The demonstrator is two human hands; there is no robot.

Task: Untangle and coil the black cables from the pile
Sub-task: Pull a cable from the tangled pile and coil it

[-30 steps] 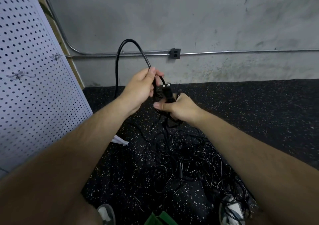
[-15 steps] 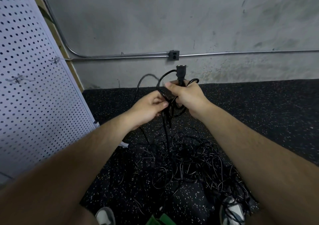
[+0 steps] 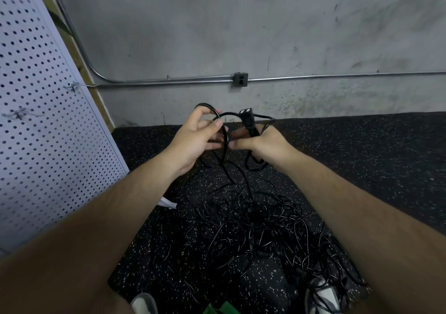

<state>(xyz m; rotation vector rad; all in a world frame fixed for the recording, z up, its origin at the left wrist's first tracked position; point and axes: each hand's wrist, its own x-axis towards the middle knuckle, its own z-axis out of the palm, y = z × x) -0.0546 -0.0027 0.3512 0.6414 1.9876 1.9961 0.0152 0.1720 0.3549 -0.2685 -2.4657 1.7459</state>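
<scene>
Near the bottom edge, the left shoe and the right shoe are cut off, and the right one is half hidden under the pile of black cables; a green thing between them is cut off too and cannot be made out. Up in the middle, one thin black cable is held off the floor by both hands; a round loop of it is pinched by the curled fingers and thumb of the left hand; the right hand is wrapped round it just under its chunky plug, with the fingertips hidden; where this cable ends in the pile cannot be told. The pile is spread on the floor as a loose shiny tangle; the floor is black and speckled white; the pegboard on the left is pale and full of round holes; a metal pipe and a square socket are fixed on the grey wall.
</scene>
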